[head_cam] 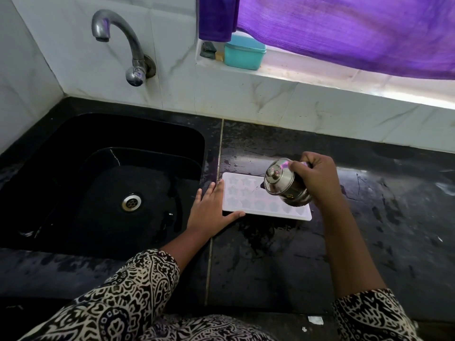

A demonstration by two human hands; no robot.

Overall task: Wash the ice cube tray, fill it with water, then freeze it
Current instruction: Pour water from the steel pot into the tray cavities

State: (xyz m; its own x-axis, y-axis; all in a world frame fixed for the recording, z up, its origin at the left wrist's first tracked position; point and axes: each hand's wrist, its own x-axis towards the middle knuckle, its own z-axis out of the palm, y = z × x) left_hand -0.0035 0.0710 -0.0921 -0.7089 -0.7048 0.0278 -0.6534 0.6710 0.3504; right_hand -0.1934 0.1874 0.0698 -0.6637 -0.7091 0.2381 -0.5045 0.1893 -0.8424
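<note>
A white ice cube tray (248, 193) with several shaped cells lies flat on the black counter, just right of the sink. My left hand (211, 210) rests with straight fingers against the tray's left edge and front corner. My right hand (317, 178) grips a steel jug with a lid (283, 183), tilted to the left over the right half of the tray. The jug hides part of the tray's right side.
A black sink (103, 183) with a metal drain (131, 202) is on the left, under a wall tap (123, 43). The wet black counter (369, 230) stretches right. A teal box (243, 54) sits on the window ledge below a purple curtain (344, 25).
</note>
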